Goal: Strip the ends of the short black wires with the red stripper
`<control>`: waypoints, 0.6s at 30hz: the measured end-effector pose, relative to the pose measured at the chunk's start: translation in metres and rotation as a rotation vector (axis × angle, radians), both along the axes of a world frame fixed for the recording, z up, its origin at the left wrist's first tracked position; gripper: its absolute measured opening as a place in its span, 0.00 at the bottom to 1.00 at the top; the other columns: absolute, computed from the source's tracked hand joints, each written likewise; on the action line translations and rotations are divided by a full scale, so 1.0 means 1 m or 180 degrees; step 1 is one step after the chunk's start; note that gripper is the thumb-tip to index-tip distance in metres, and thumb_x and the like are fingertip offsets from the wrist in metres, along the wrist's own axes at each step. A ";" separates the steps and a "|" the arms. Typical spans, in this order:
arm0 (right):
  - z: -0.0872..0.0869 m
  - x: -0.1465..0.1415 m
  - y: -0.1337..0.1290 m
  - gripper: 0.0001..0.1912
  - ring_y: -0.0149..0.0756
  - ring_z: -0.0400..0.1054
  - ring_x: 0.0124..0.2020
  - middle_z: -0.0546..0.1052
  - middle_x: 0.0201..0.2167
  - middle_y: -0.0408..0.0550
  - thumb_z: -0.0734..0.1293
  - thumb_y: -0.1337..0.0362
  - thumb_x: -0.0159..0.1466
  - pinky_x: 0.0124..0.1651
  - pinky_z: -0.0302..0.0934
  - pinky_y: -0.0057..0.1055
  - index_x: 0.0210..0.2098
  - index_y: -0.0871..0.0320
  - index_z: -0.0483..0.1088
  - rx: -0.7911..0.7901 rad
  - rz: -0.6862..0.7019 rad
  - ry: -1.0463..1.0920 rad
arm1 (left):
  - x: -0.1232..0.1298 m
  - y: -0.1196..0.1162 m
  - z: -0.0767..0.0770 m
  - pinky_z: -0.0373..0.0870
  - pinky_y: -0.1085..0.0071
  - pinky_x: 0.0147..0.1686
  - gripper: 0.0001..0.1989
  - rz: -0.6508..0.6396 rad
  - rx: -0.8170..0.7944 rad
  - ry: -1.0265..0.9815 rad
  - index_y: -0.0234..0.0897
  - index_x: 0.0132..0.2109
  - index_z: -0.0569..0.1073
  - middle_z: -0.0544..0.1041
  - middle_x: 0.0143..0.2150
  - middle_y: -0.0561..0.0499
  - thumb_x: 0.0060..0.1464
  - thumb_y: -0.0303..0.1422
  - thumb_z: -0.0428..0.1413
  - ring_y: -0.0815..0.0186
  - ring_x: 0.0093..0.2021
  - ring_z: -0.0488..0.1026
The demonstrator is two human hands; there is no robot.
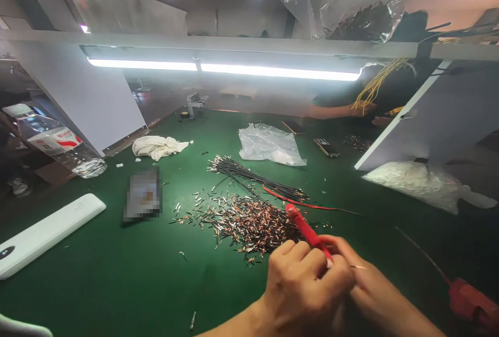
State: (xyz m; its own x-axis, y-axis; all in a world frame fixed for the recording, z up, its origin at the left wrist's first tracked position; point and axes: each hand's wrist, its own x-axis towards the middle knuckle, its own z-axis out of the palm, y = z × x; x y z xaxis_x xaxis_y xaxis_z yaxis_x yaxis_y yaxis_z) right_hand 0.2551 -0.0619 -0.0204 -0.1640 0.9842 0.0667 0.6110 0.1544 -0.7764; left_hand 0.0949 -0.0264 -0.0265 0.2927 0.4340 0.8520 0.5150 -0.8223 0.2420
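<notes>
My left hand (304, 280) is closed in a fist at the lower middle, above the green table (128, 280). Whatever its fingers wrap is hidden. Just behind and against it, my right hand (366, 277) is closed, its fingers mostly covered by the left. A red-handled tool (307, 229) slants up and left from between the hands, apparently in the right one; its lower end is hidden. One thin pale tip (359, 267) pokes out to the right of the fist. Beyond them lie a heap of short cut wire pieces (253, 222) and a bundle of black wires (261, 178).
A red strip (304, 203) lies by the bundle. Around are a plastic bag (268, 144), a white cloth (158, 146), a bottle (58, 142), a white power bank (50, 233) and a red tool (471, 300). Across the table, another person's hand (364, 109) is near yellow wires (376, 85).
</notes>
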 end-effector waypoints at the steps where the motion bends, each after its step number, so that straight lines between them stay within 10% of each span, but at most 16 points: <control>1: -0.002 0.004 0.007 0.16 0.47 0.75 0.37 0.79 0.35 0.53 0.60 0.53 0.65 0.39 0.69 0.39 0.47 0.55 0.69 -0.0443 -0.0175 0.0521 | -0.003 0.001 0.000 0.54 0.70 0.21 0.09 0.0025 -0.0099 -0.0068 0.35 0.33 0.70 0.67 0.20 0.54 0.60 0.27 0.48 0.69 0.21 0.62; 4: -0.008 0.009 0.024 0.18 0.45 0.75 0.35 0.80 0.37 0.53 0.67 0.51 0.61 0.39 0.69 0.39 0.46 0.56 0.69 -0.1482 -0.0597 0.2130 | -0.014 0.008 -0.005 0.56 0.73 0.20 0.09 0.0178 -0.0429 -0.0316 0.37 0.32 0.68 0.64 0.20 0.58 0.60 0.24 0.49 0.72 0.19 0.60; 7: -0.009 0.001 0.026 0.18 0.46 0.73 0.46 0.79 0.45 0.54 0.70 0.59 0.60 0.51 0.65 0.41 0.49 0.55 0.70 -0.1502 -0.0501 0.3215 | -0.021 0.018 -0.016 0.58 0.77 0.20 0.08 0.0319 -0.0586 -0.0453 0.38 0.35 0.67 0.66 0.22 0.58 0.61 0.22 0.48 0.74 0.19 0.62; 14: -0.004 -0.027 0.031 0.10 0.34 0.73 0.32 0.78 0.34 0.45 0.67 0.73 0.51 0.34 0.67 0.29 0.32 0.56 0.69 -0.1777 -0.0116 0.4101 | -0.021 0.017 -0.024 0.69 0.76 0.22 0.04 0.0258 -0.1037 -0.0477 0.41 0.46 0.63 0.76 0.28 0.54 0.65 0.30 0.45 0.71 0.21 0.73; 18: -0.003 -0.035 0.044 0.16 0.22 0.59 0.17 0.70 0.25 0.36 0.63 0.75 0.46 0.18 0.50 0.18 0.34 0.54 0.66 -0.1657 -0.0501 0.3730 | -0.018 0.013 -0.020 0.74 0.72 0.24 0.13 0.0403 -0.1456 0.0005 0.40 0.48 0.62 0.81 0.32 0.50 0.61 0.40 0.53 0.63 0.25 0.79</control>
State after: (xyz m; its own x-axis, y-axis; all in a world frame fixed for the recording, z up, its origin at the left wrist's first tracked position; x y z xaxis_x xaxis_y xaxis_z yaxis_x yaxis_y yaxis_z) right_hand 0.2201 -0.0175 -0.0239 -0.1493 0.9410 -0.3038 -0.4874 -0.3373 -0.8054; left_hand 0.0765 -0.0133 -0.0463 0.2146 0.7970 0.5645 0.6050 -0.5622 0.5638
